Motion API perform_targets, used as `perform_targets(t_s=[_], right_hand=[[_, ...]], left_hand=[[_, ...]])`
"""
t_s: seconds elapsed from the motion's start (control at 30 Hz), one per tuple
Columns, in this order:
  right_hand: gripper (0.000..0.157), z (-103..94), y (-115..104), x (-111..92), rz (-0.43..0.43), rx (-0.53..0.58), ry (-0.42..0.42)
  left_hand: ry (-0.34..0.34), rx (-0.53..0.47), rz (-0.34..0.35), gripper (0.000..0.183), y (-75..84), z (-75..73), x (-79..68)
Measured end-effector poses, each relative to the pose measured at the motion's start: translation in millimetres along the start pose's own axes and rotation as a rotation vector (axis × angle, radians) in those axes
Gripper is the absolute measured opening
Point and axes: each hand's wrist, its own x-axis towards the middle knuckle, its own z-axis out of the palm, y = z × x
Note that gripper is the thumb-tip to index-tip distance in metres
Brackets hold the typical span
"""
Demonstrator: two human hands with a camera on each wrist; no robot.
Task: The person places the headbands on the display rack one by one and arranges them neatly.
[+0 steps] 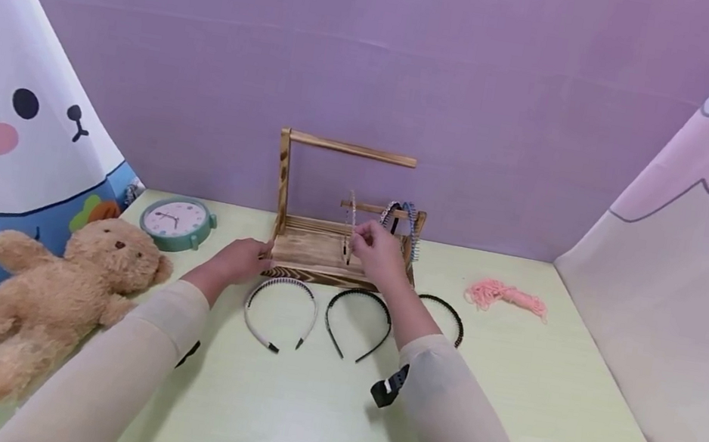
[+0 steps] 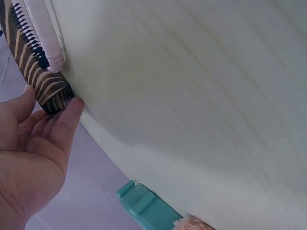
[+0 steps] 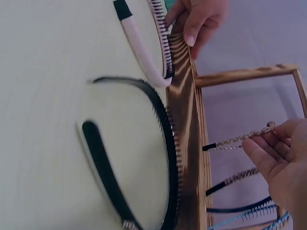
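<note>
A wooden rack point(image 1: 305, 248) with an upper and a lower rod stands at the back of the table. My left hand point(image 1: 240, 259) grips its left end, thumb and fingers on either side of the corner. My right hand point(image 1: 380, 252) pinches a thin beaded headband point(image 3: 232, 141) at the free end of the lower rod point(image 1: 366, 207). Farther along that rod hang a dark headband point(image 1: 395, 217) and a blue toothed headband point(image 1: 413, 230). In front of the rack lie a pale pink headband point(image 1: 285, 281), a black toothed headband point(image 1: 360, 292) and another dark headband point(image 1: 459, 324), partly behind my right forearm.
Left of the rack lies a round teal clock point(image 1: 174, 218), with a brown teddy bear point(image 1: 76, 286) nearer me. A bundle of pink yarn point(image 1: 508, 297) is on the right. A purple backdrop point(image 1: 374, 86) rises behind the table's rear edge.
</note>
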Motion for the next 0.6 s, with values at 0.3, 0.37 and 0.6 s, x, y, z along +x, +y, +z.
perform_targets(t_s=[0.3,0.37,0.6], right_hand=[[0.014,-13.6,7.7,-5.7,0.054,-0.052,0.06],[0.014,-14.9,8.8,-5.6,0.06,-0.064,0.065],[0.014,-17.7,10.2,-6.1,0.094,-0.105,0.082]], left_hand=[[0.009,-0.011,-0.017,0.058,2.1,-0.5,-4.1],[0.006,-0.018,-0.023,0.058,2.9,-0.9,-5.1],[0.01,0.005,0.0,0.058,5.8,-1.4,-3.7]])
